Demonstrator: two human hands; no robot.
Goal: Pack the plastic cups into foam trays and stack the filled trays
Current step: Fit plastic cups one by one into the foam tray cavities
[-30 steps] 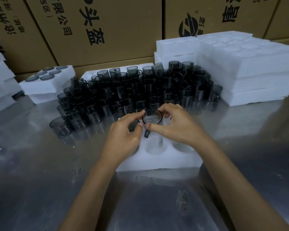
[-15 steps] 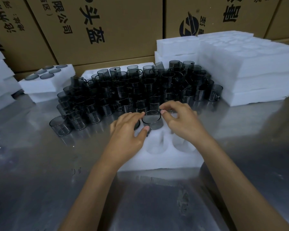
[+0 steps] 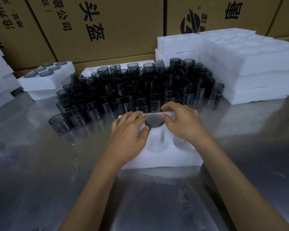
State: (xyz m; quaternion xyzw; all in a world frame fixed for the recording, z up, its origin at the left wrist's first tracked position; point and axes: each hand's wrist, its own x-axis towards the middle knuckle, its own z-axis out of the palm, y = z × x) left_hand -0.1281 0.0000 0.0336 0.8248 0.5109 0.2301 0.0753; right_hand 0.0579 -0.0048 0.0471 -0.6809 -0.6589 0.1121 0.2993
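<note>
A dark smoky plastic cup (image 3: 154, 120) sits sunk in the far middle hole of the white foam tray (image 3: 165, 157) in front of me. My left hand (image 3: 129, 135) lies flat over the tray's left part with fairly straight fingers, its thumb tip pressing the cup's near-left edge. My right hand (image 3: 182, 122) is at the cup's right side, thumb on the rim and fingers curled over the cup's far side and the tray's far edge. Two empty holes show near the tray's middle and right. A dark sliver under my left fingers may be another seated cup.
A dense crowd of loose dark cups (image 3: 140, 87) stands just behind the tray on the shiny metal table (image 3: 40, 172). Empty foam trays (image 3: 250, 69) are stacked at the right. A filled tray stack (image 3: 45, 79) stands at the left, and cardboard boxes (image 3: 107, 27) form the back wall.
The cup went from held above the tray between both hands to pushed down into the far middle hole. Both hands sank with it and my left hand flattened onto the foam.
</note>
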